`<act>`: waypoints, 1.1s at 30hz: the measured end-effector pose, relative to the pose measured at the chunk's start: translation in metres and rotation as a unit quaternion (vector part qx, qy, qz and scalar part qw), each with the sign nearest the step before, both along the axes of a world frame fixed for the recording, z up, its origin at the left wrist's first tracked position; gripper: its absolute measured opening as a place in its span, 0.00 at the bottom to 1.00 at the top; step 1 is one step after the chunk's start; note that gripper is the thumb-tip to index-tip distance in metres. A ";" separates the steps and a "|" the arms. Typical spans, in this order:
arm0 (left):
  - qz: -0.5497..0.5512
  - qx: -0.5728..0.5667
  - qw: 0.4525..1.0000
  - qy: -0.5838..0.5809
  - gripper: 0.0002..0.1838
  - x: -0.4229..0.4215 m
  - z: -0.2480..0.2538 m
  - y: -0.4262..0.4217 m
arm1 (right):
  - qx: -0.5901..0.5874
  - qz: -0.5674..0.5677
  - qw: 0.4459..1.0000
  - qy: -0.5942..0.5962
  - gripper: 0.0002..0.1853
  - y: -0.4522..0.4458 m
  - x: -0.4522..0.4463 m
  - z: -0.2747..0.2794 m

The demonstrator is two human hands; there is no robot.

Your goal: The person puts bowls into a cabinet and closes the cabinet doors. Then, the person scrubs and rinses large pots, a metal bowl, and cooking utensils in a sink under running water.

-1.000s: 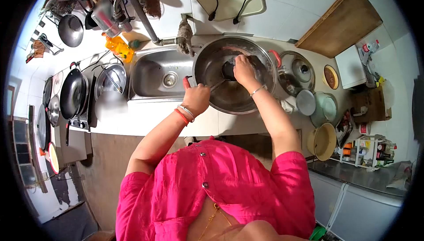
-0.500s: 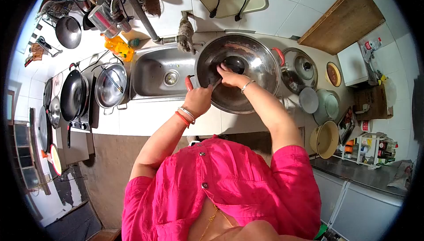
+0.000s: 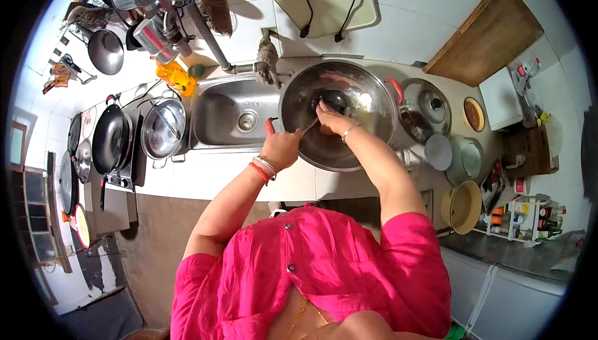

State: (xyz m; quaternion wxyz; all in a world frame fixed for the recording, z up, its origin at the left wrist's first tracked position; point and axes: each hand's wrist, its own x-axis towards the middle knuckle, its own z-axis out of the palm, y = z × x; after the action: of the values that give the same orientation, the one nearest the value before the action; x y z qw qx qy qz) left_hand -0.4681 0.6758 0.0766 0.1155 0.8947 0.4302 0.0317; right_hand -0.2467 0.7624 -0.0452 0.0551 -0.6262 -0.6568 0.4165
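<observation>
My left hand (image 3: 280, 149) is closed around the handle of a dark ladle (image 3: 334, 100), whose round head lies inside a large steel wok (image 3: 374, 125). Over the wok, my right hand (image 3: 333, 120) has its fingers pressed together against the near left side of the ladle's head. What lies beneath those fingers is hidden. One red wok handle (image 3: 270, 127) is beside my left hand, and the other is at the far right rim. Part of the ladle's handle shows between my hands.
Left of the wok is a steel sink (image 3: 215, 116) below a wrapped faucet (image 3: 266, 60). Farther left are a steel basin (image 3: 156, 131) and a black pan (image 3: 109, 141). A lidded pot (image 3: 423, 106), bowls and an enamel basin (image 3: 464, 206) stand to the right.
My right hand has moved left and nearer my body, from over the ladle's head to its near left side. My left hand keeps its hold on the handle. The camera view has shifted slightly.
</observation>
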 end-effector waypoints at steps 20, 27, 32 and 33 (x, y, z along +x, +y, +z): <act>0.059 -0.052 0.997 0.006 0.08 0.012 -0.004 -0.004 | 0.161 0.150 0.972 -0.084 0.34 -0.029 0.000 0.001; 0.047 -0.013 0.998 0.049 0.08 0.002 0.010 -0.009 | 0.335 0.142 0.895 -0.258 0.08 -0.016 0.027 0.065; 0.021 0.028 0.991 0.130 0.20 -0.003 0.041 -0.022 | 0.391 0.213 0.884 -0.143 0.32 -0.006 0.013 0.083; 0.015 0.040 0.990 0.131 0.22 -0.006 0.041 -0.023 | 0.362 0.242 0.889 -0.146 0.32 -0.009 0.004 0.092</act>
State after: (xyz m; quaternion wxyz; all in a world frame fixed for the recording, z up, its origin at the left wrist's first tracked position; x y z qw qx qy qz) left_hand -0.4737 0.6524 0.1176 0.0220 0.8887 0.4530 -0.0672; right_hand -0.2429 0.7535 0.0473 0.0792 -0.4385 -0.8936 0.0547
